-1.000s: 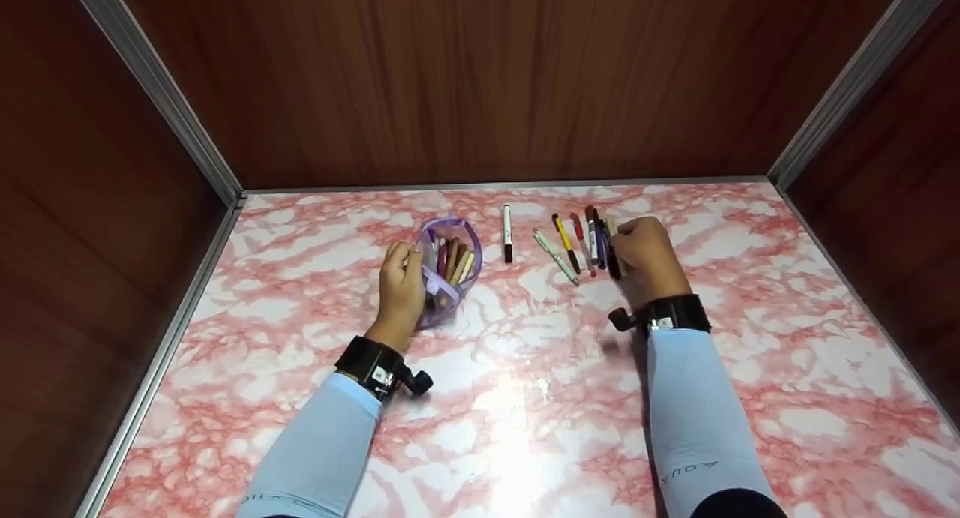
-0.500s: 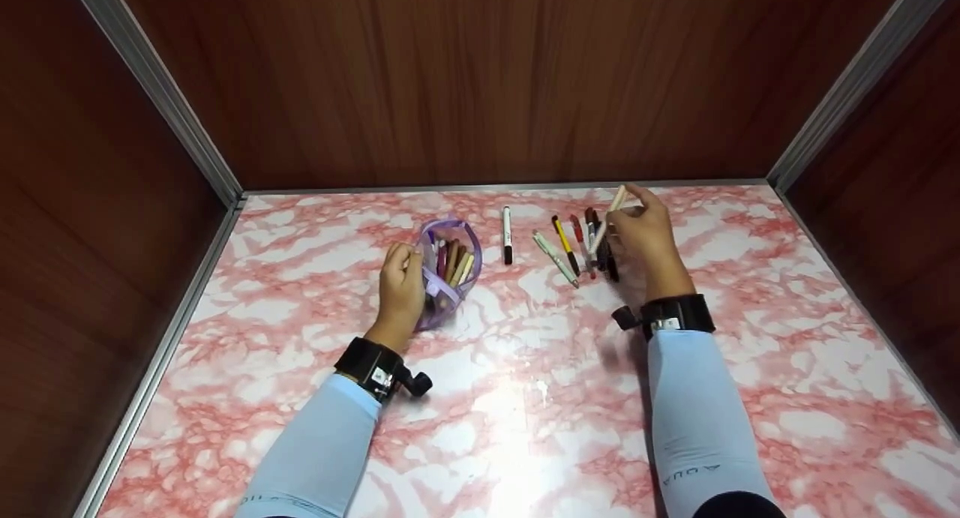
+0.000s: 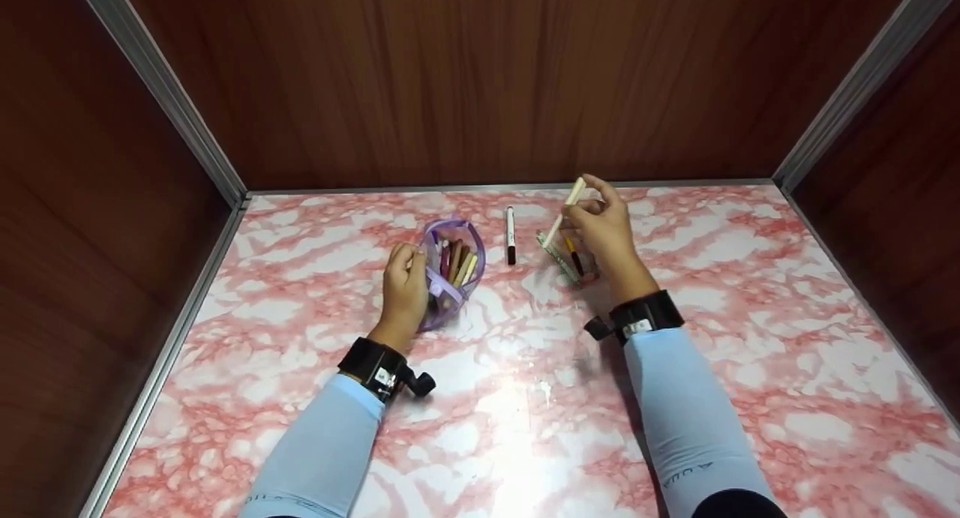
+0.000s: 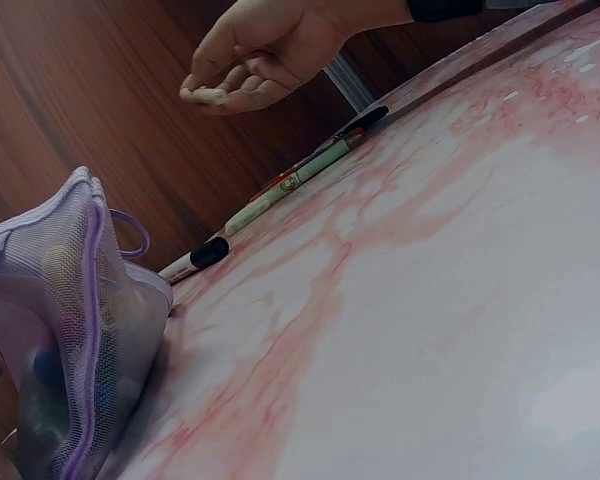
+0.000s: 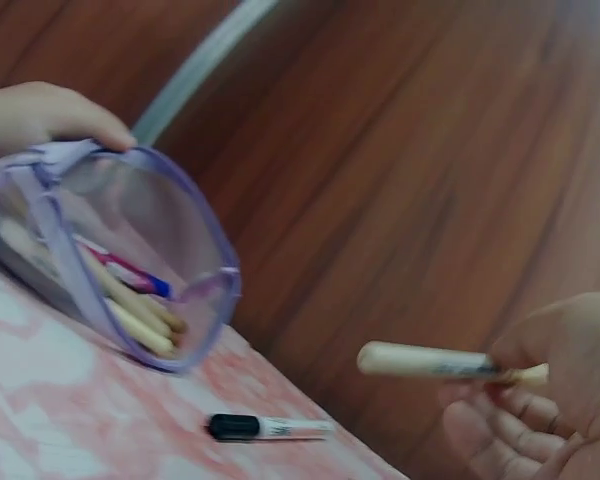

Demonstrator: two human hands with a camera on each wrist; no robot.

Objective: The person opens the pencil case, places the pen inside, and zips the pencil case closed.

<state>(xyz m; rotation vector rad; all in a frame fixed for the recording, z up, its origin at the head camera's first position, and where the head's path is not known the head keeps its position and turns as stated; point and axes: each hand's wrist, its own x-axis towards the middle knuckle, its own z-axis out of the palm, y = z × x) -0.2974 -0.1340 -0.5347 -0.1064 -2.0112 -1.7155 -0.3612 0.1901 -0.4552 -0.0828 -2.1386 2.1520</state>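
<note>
My left hand (image 3: pixel 406 284) grips the near-left edge of a purple mesh pencil case (image 3: pixel 430 319), whose mouth gapes toward the right. Several brown, cream and magenta pens (image 5: pixel 130 300) lie inside it. Between thumb and fingers, my right hand (image 3: pixel 606 229) pinches a cream marker (image 3: pixel 564 212), tilted and raised over the table. In the right wrist view that marker (image 5: pixel 425 360) points toward the pencil case. Below the right hand lie a pale green pen (image 3: pixel 559 259) and a yellow-and-black pen (image 3: pixel 574 254), partly covered in the head view.
A white marker with a black cap (image 3: pixel 511 237) lies between the pencil case and the right hand. The table (image 3: pixel 480 428) has a red-and-white marbled top. Dark wooden panels (image 3: pixel 480 83) enclose its back and sides.
My right hand has picked the cream marker up from the row of pens, raised it and carried it left. The left hand keeps its hold on the pencil case.
</note>
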